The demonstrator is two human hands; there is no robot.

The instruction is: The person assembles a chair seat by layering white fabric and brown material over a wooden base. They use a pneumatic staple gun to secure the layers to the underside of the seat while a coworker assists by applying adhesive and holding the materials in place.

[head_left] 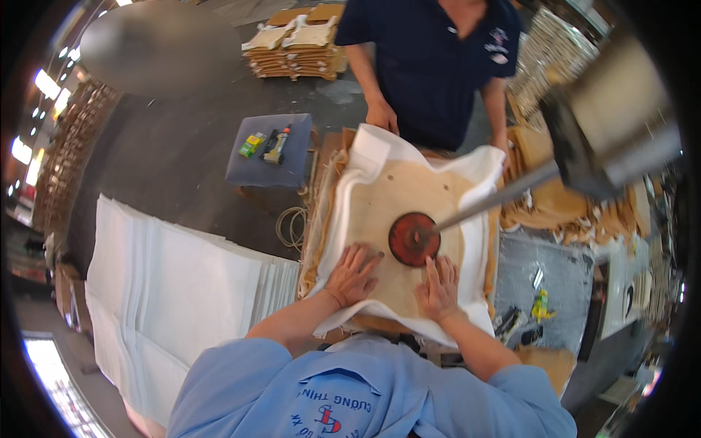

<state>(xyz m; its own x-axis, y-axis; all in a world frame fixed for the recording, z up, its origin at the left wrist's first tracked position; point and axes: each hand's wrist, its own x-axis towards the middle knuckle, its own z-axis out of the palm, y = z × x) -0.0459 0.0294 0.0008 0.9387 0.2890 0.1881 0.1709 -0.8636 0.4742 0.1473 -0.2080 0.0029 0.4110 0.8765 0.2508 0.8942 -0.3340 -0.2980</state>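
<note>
A pale wooden board (365,212) with small holes lies in front of me on a sheet of white padding (478,193), whose edges curl up around it. Onto the board's middle presses a round red disc (414,239) at the end of a metal rod (504,193) slanting in from the upper right. My left hand (352,277) rests flat on the board, left of the disc, fingers spread. Just below the disc, my right hand (439,290) lies with fingers stretched out on the board, their tips close to its rim. Brown fabric (321,248) shows beneath the padding.
Opposite stands a co-worker in a dark shirt (423,73), hands near the padding's far edge. White padding sheets (182,270) are stacked at left. A blue stool (270,171) bears a tool and a green pack. A grey table (544,270) with tools stands at right.
</note>
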